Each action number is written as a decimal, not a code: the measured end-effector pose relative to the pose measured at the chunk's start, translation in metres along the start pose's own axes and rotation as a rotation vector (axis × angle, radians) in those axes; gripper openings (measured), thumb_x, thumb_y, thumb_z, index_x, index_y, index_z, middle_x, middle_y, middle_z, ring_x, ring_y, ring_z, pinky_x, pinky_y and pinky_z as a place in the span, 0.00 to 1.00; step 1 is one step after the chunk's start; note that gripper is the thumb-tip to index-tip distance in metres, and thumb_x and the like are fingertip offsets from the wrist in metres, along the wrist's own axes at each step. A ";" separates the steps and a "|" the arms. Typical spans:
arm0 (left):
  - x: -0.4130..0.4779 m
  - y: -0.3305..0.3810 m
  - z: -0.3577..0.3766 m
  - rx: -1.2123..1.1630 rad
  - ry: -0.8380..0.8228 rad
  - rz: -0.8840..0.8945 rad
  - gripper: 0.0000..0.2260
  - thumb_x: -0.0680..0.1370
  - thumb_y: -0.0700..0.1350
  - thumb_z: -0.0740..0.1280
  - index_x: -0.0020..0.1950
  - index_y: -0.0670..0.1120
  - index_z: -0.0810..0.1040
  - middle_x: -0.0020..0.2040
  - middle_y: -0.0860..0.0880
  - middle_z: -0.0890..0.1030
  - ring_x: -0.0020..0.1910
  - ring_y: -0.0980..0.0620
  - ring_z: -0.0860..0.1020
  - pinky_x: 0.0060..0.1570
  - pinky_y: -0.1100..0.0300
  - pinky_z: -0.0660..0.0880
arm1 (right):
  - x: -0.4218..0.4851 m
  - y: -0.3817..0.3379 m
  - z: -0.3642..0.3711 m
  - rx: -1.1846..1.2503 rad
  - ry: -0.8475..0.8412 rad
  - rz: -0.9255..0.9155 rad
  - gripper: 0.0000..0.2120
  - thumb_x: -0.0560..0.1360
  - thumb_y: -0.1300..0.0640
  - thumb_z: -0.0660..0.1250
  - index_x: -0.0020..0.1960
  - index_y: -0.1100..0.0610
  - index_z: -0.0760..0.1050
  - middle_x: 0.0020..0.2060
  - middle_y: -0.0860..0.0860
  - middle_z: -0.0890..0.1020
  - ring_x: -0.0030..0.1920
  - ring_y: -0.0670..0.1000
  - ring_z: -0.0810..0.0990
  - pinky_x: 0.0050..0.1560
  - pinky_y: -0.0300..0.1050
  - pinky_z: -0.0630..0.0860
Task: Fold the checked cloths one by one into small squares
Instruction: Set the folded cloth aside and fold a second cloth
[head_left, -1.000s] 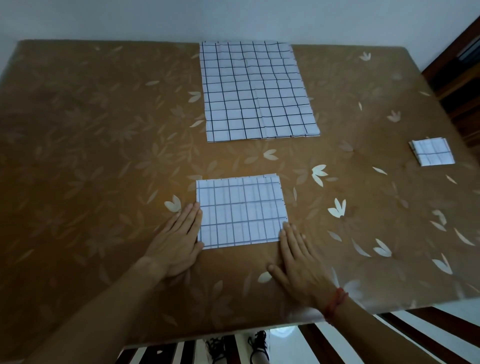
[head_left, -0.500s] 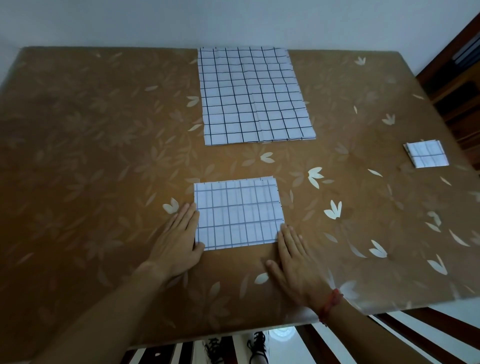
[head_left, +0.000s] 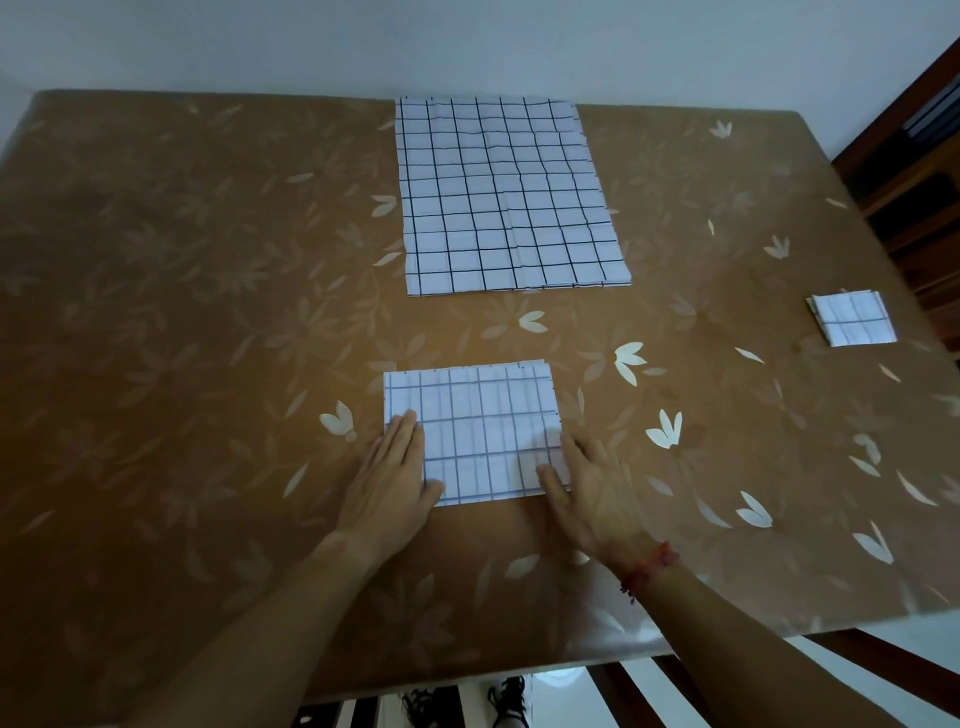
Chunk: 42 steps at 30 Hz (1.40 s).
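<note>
- left hand (head_left: 389, 483) lies flat on the left edge of the folded cloth (head_left: 478, 431), fingers straight and together.
- right hand (head_left: 587, 488) lies flat on that cloth's near right corner, fingers straight.
- three checked pieces: this cloth, a big spread cloth (head_left: 504, 197) beyond it, and a small square (head_left: 852, 317) far to its right, by the table (head_left: 182, 312) edge.
- the tabletop runs wide to the folded cloth's left.

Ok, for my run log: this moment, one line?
half-folded cloth | left hand flat on it | right hand flat on it
</note>
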<state>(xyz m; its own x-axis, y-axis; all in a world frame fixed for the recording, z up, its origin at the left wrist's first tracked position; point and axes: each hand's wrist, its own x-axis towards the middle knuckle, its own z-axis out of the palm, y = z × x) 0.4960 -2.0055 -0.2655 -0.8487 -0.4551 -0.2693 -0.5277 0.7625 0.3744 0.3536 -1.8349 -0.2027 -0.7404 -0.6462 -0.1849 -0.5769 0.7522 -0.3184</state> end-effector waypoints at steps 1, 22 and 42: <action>0.000 0.000 0.000 -0.003 0.001 -0.001 0.31 0.81 0.53 0.56 0.79 0.43 0.46 0.79 0.48 0.44 0.77 0.53 0.40 0.73 0.59 0.39 | 0.002 0.012 0.010 0.091 -0.036 0.066 0.24 0.76 0.42 0.52 0.68 0.50 0.67 0.58 0.48 0.75 0.54 0.51 0.74 0.54 0.50 0.75; 0.001 -0.002 0.002 -0.025 -0.003 0.004 0.32 0.81 0.53 0.57 0.79 0.44 0.45 0.79 0.48 0.43 0.76 0.55 0.38 0.71 0.60 0.36 | 0.075 0.004 0.006 0.985 -0.180 0.650 0.05 0.71 0.51 0.72 0.43 0.50 0.76 0.42 0.49 0.79 0.40 0.49 0.78 0.36 0.44 0.76; -0.016 0.027 0.014 -0.062 0.097 0.152 0.29 0.78 0.51 0.65 0.76 0.44 0.60 0.76 0.47 0.60 0.76 0.50 0.55 0.74 0.54 0.57 | 0.018 0.020 0.025 1.180 -0.022 0.762 0.07 0.73 0.60 0.69 0.48 0.63 0.77 0.34 0.59 0.83 0.28 0.53 0.81 0.25 0.40 0.73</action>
<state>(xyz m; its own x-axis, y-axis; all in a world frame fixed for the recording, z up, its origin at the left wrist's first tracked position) 0.4956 -1.9714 -0.2638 -0.9168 -0.3810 -0.1197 -0.3914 0.7974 0.4594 0.3374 -1.8340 -0.2359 -0.7244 -0.1446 -0.6741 0.5919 0.3708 -0.7156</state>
